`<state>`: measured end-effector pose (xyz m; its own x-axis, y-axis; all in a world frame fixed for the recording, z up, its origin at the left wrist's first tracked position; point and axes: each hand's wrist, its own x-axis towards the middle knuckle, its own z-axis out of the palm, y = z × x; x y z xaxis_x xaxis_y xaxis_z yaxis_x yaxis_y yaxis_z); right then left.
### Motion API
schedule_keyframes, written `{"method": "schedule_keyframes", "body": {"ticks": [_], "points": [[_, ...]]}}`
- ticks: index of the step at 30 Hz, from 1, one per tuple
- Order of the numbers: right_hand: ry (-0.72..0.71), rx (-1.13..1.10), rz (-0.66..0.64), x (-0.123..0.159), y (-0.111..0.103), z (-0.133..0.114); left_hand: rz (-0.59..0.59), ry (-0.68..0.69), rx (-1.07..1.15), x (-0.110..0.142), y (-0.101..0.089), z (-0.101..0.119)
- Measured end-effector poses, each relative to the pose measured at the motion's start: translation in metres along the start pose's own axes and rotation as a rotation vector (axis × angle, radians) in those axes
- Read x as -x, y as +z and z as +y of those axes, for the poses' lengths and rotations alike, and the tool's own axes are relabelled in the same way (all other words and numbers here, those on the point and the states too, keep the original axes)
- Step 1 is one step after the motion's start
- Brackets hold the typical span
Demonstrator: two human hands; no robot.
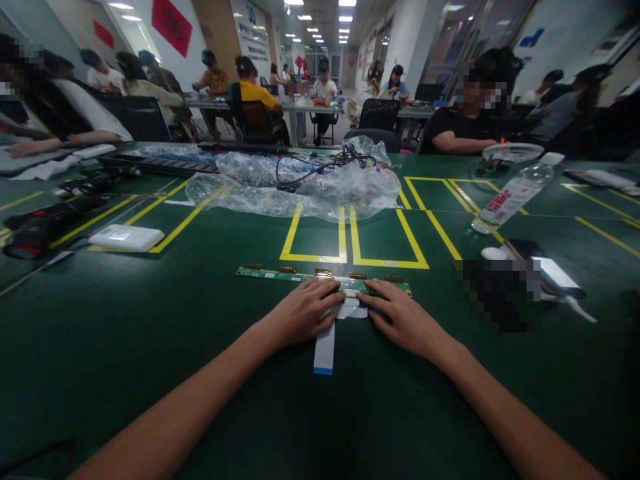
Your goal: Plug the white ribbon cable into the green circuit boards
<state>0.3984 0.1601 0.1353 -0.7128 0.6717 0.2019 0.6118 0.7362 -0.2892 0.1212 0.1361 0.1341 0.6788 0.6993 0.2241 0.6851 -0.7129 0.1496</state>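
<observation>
A: Where is the circuit board?

B: The long, thin green circuit board lies left to right on the dark green table, just nearer than two yellow tape outlines.

A: And the left hand?

B: The left hand reaches in from the near left, fingers close together over the middle of the board. Its thumb is beside a white ribbon cable. I can't tell whether it pinches anything.

A: How about the right hand?

B: The right hand comes from the near right, its fingers a little apart, the index finger at the board. Whether it grips an edge, I can't tell either.

A: Which way does the ribbon run?

B: Toward the near side, ending in a blue strip. A white piece shows between the two hands.

A: What is farther off?

B: Crumpled clear plastic, with black cables tangled over it. A white device lies on the left. On the right are a clear bottle and, nearer, a phone.

A: Anyone else?

B: Yes, a person in black sits at the far right, and a person in yellow sits farther back.
</observation>
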Motion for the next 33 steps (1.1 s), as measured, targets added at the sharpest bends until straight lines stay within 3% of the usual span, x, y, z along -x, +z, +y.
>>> {"method": "schedule_keyframes", "body": {"ticks": [15,26,30,33], "points": [[-0.023,-0.007,-0.031,0.001,-0.004,-0.007,0.024,-0.108,-0.027,-0.005,-0.006,0.018],[-0.049,-0.038,-0.005,0.000,0.002,-0.008,0.035,-0.029,-0.061,-0.006,0.003,0.021],[-0.030,-0.113,0.020,0.000,0.003,-0.009,-0.008,-0.087,-0.019,-0.005,0.002,0.027],[0.002,-0.144,0.094,0.001,0.000,-0.007,-0.061,-0.180,-0.025,0.007,-0.001,0.017]]}}
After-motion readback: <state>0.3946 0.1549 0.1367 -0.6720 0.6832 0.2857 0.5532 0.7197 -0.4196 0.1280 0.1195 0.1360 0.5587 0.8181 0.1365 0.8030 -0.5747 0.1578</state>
